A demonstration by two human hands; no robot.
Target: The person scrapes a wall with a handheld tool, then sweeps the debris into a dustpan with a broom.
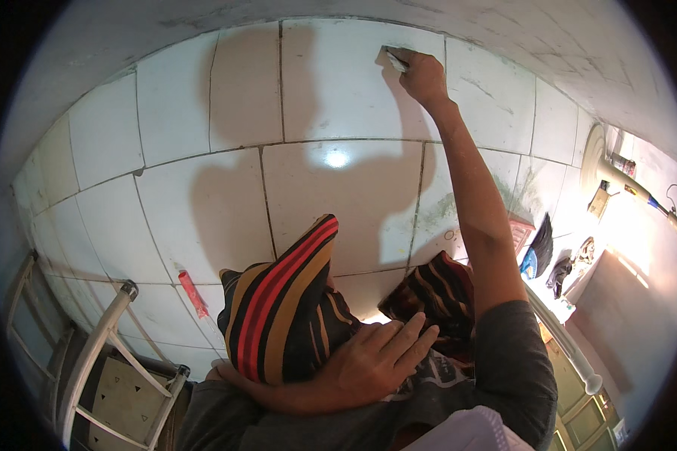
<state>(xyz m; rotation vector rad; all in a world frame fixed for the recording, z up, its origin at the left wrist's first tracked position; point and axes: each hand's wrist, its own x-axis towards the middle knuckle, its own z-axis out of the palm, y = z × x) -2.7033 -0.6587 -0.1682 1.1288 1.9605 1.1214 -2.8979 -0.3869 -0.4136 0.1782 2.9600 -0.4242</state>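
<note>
My right arm stretches far forward over the white tiles [338, 83]. At its end my right hand [423, 75] is closed on a small whitish piece [397, 63] with a dark tip, pressed to a tile near the far edge; its exact kind is too small to make out. Across my lap lies my left hand [380, 357], fingers stretched out and holding nothing. It rests by my knees, covered in black, red and tan striped cloth [278, 308]. Left of the knee is a red tube-shaped piece [192, 293] with a clear wrapping at its lower end.
A pale metal frame [101, 346] stands at the left beside a patterned board [124, 406]. On the right are a broom head [538, 248] with dark bristles, a pole-like object [636, 188] and a light railing [572, 353]. A grey wall [504, 30] bounds the far side.
</note>
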